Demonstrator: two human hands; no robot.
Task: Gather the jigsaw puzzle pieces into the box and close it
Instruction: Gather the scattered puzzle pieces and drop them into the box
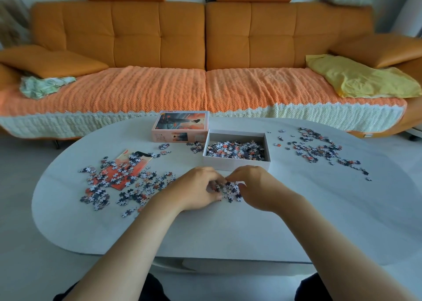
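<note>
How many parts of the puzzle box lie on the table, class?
2. The open tray, part-filled with pieces, is at centre. The lid lies picture-up by its far left corner. Neither is hidden.

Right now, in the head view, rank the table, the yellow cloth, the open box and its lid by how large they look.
1. Table
2. Yellow cloth
3. Open box and lid: close; the box looks slightly bigger, but it sits nearer the camera.

Print on the box lid [180, 123] is too small to read.
</note>
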